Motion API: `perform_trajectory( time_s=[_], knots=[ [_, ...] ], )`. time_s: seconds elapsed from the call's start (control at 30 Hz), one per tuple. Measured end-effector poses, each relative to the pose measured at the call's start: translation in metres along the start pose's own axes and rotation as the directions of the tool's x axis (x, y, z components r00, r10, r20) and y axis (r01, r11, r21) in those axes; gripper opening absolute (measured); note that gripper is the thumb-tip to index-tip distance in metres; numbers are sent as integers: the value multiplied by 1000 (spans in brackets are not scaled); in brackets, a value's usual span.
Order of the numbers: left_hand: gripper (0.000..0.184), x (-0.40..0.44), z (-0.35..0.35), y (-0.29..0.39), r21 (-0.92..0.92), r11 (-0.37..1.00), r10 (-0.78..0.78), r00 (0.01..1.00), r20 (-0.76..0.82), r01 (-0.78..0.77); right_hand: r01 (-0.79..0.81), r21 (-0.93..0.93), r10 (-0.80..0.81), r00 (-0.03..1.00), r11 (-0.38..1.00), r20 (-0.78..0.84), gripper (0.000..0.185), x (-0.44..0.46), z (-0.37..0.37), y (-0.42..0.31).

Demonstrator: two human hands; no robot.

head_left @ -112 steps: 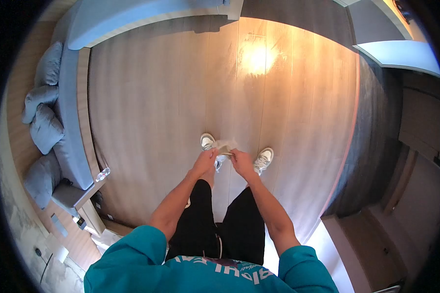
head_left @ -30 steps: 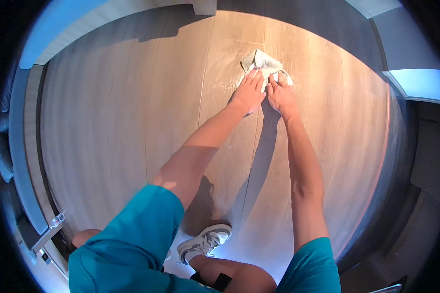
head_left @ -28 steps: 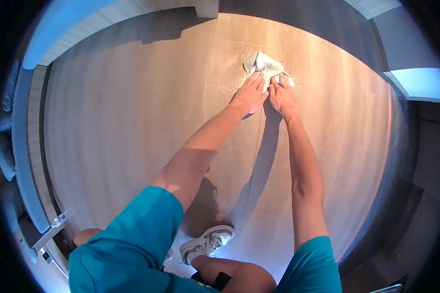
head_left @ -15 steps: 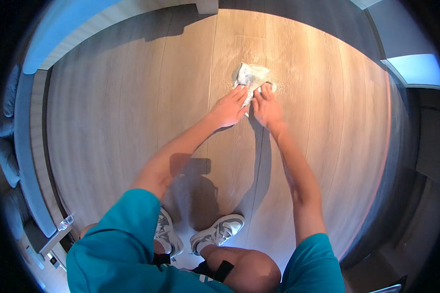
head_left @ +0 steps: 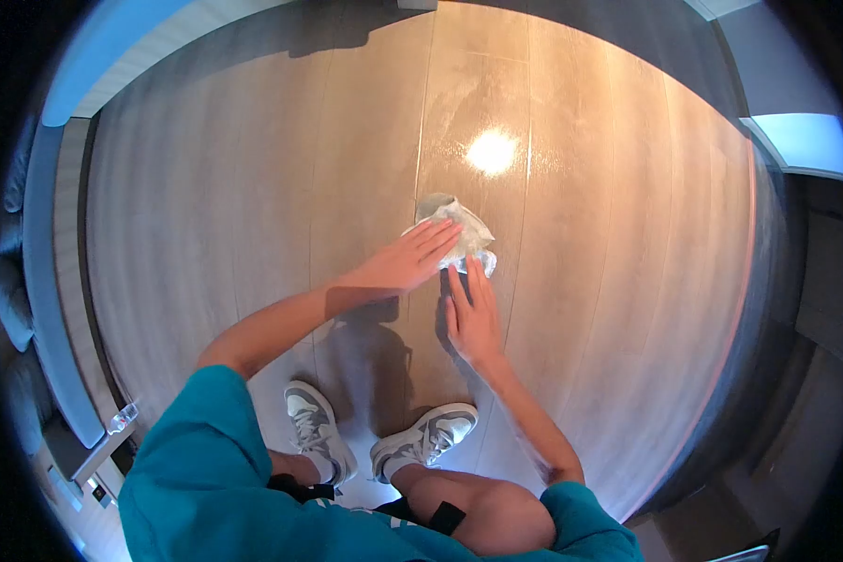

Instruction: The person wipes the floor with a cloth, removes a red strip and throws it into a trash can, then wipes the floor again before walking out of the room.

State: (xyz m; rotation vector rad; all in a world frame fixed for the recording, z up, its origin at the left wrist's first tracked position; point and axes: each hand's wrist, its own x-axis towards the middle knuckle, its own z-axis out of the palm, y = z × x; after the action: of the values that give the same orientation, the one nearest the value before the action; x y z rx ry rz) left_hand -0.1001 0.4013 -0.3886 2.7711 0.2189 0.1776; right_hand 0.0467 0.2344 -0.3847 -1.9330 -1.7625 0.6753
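Note:
A crumpled whitish cloth [head_left: 466, 230] lies on the wooden floor [head_left: 365, 178], ahead of my feet. My left hand [head_left: 412, 258] rests flat over the cloth's left part, its fingers stretched out toward the upper right. At the cloth's lower edge is my right hand [head_left: 475, 314], fingers extended and their tips touching it or close to it. Neither hand has its fingers wrapped around the cloth. Part of the cloth is hidden under the left fingers.
Beyond the cloth, the floor has a wet-looking sheen around a bright light reflection [head_left: 491, 152]. My two sneakers [head_left: 426, 438] stand near the bottom. A couch-like seat [head_left: 42, 272] runs along the left, with a small clear object [head_left: 122, 418] near its front end. Dark furniture lines the right.
Both hands and the cloth have come back toward my feet and slightly left. The light reflection on the floor now shows beyond them.

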Motion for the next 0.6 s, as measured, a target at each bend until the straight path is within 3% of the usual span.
perform_trajectory(
  time_s=[0.07, 0.13, 0.2, 0.27, 0.33, 0.47, 0.53, 0.6],
  knots=[
    [65, 27, 41, -19, -159, 975, -153, 988, 11, 153, -22, 161, 41, 992, 987, -119, 56, 35, 4, 0],
    [64, 57, 46, -30, 51, 963, -265, 964, -4, 265, -46, -29, 42, 990, 998, -135, 56, 83, 13, 32],
    [64, 83, 53, -60, 39, 933, -351, 929, -122, 357, -17, -14, 15, 989, 1000, -147, 56, 131, 3, 50],
    [64, 102, 45, -93, 152, 919, -355, 931, -85, 365, 50, -28, -54, 988, 998, -148, 56, 171, 0, 76],
    [63, 110, 43, -119, 145, 922, -354, 934, -58, 358, 101, -23, -103, 988, 995, -116, 57, 199, -7, 88],
    [63, 114, 37, -129, 247, 918, -316, 948, -22, 312, 60, 82, -50, 991, 995, -125, 58, 205, -13, 92],
    [65, 111, 32, -137, 300, 922, -230, 970, -81, 244, 88, -98, -106, 976, 991, -190, 61, 204, -8, 85],
    [66, 96, 31, -129, 280, 931, -227, 972, -61, 235, 88, -146, -115, 975, 985, -188, 61, 188, 1, 79]
  ],
)
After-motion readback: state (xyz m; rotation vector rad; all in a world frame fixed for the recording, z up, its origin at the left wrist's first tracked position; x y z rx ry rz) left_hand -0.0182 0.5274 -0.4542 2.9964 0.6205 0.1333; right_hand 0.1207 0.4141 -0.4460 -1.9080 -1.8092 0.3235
